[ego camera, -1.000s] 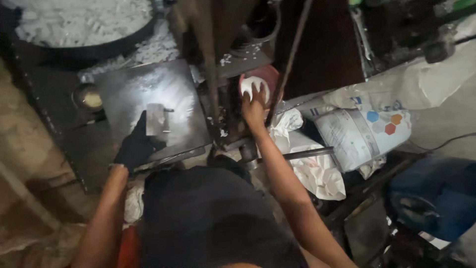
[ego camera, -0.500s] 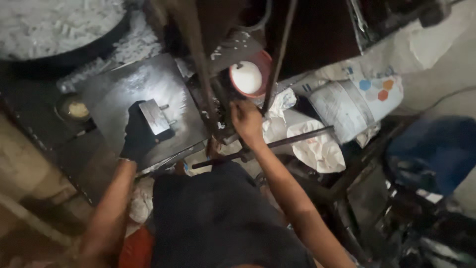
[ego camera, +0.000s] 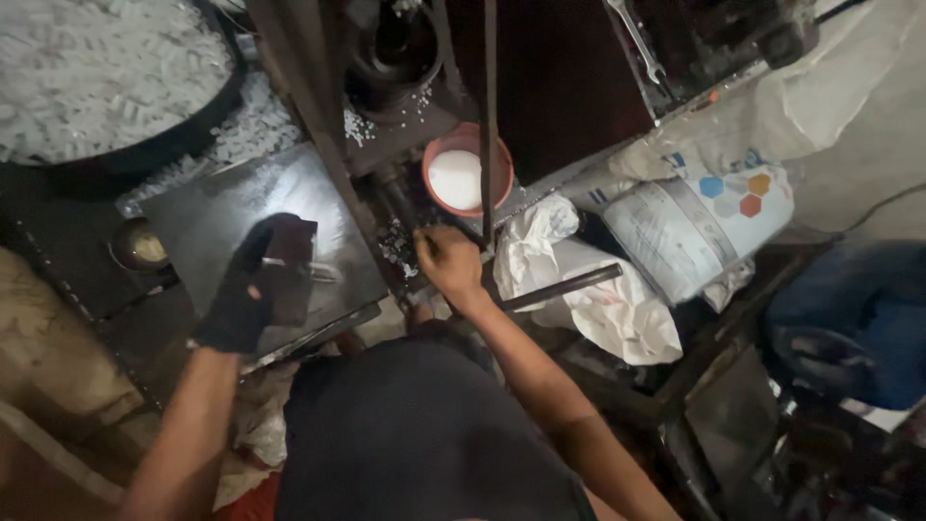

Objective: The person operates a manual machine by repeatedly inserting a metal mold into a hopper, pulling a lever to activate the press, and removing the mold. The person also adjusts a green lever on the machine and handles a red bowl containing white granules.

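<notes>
While the black-gloved left hand (ego camera: 253, 287) grips a dark flat metal block (ego camera: 289, 270) on the grey steel plate (ego camera: 222, 207), the bare right hand (ego camera: 449, 260) pinches something small, just below the red bowl of white powder (ego camera: 461, 178). Since a moment ago, the right hand has dropped from that bowl.

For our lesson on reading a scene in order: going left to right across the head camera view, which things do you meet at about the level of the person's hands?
Small round tin → gloved left hand on a dark metal block → bare right hand → crumpled white cloth → white sack with coloured hexagons.
</notes>
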